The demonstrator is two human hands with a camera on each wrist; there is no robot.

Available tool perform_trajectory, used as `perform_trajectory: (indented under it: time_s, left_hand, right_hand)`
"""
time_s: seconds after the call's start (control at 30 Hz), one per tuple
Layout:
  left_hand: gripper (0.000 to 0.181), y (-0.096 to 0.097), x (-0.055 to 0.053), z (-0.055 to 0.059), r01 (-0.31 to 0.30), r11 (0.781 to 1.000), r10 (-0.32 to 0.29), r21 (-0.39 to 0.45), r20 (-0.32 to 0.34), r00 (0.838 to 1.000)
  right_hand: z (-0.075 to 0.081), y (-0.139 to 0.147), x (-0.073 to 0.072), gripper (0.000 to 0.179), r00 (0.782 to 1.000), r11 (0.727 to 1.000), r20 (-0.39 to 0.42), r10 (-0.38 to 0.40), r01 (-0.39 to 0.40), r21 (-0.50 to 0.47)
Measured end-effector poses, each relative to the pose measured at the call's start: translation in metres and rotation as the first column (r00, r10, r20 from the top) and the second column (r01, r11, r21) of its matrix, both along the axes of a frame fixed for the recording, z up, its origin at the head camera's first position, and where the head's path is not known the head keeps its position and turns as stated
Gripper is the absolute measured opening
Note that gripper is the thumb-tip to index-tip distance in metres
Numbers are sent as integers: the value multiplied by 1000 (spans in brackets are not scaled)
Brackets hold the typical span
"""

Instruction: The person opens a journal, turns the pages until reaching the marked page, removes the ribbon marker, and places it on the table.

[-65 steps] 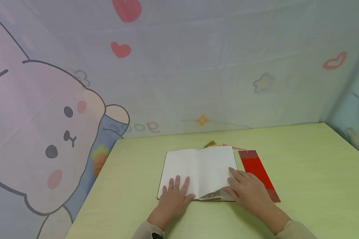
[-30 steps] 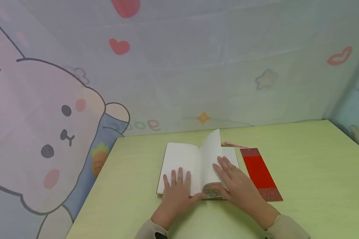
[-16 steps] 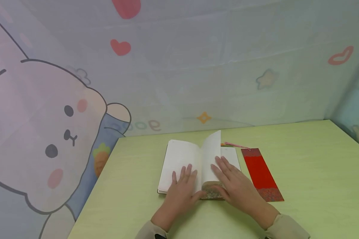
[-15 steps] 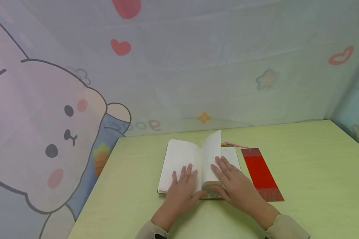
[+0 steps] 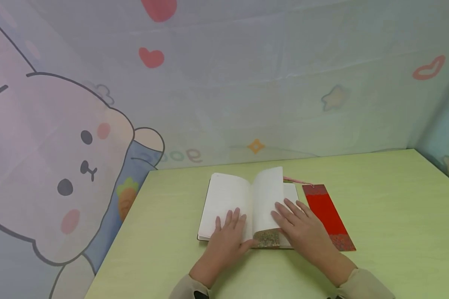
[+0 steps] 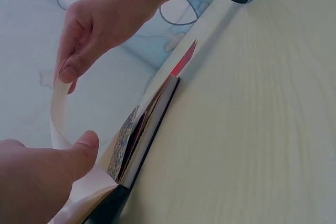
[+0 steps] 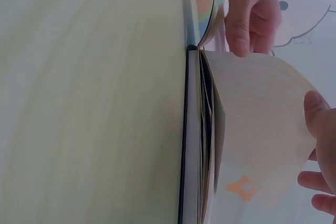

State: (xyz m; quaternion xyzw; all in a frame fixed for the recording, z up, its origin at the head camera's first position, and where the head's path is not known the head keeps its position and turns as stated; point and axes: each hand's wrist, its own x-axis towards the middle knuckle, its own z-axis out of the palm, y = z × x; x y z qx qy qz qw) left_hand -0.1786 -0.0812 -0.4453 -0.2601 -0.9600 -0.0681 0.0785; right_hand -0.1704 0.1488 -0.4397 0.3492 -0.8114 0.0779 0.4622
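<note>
A notebook (image 5: 224, 187) lies spread on the table with blank white pages. My left hand (image 5: 228, 238) rests on its left page, fingers extended, thumb by the spine. My right hand (image 5: 303, 228) pinches the outer edge of a raised page (image 5: 268, 195) between thumb and fingers; the left wrist view shows this right hand (image 6: 100, 30) gripping the curled page. Beneath that page, at the near edge, shows a speckled, patterned flat piece (image 5: 267, 238), mostly hidden. In the right wrist view, the left hand (image 7: 254, 17) is by the spine.
A red bookmark (image 5: 327, 214) with patterned ends lies right of the notebook, partly behind the right hand. Its pink cord (image 5: 297, 180) runs behind the raised page. The pale green table (image 5: 389, 207) ends at a cartoon-printed cloth backdrop (image 5: 228, 104).
The page, nearly flat on the right at first, was raised toward the spine. Over the last half second it has leaned back rightward with my right hand. My left hand has shifted slightly right.
</note>
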Motion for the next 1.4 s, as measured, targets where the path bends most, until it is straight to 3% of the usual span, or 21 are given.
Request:
perform_trajectory:
  time_s: [0.17,0.4,0.63,0.87,1.03,1.27,1.4]
  left_hand:
    - [78,-3,-1,-3,-9,1000,9,-18,28,1000]
    - [79,-3,0,-3,-2,1000,2,-3,46,999]
    - [80,-5,-1,-5,2,1000,-2,7,51,999]
    - [80,-6,-1,-7,0,1000,-1,19,59,998]
    - [79,-6,0,-7,1,1000,-2,21,47,999]
    - [76,-7,0,-6,9,1000,-10,30,39,999]
    - [76,-6,0,-5,7,999,-9,38,53,999]
  right_hand:
    - [-1,9,1,53,1000,1000,14,-18,18,15]
    - [1,19,1,55,999,999,-4,34,-34,15]
    - [0,27,-2,60,999,996,28,21,-23,90]
    - [-3,31,-5,57,997,990,9,74,-74,117]
    - [-2,31,-5,57,993,988,68,92,-100,120]
    - [1,28,-2,17,980,984,164,116,-136,112]
    - [1,27,-1,20,977,981,178,114,-139,133]
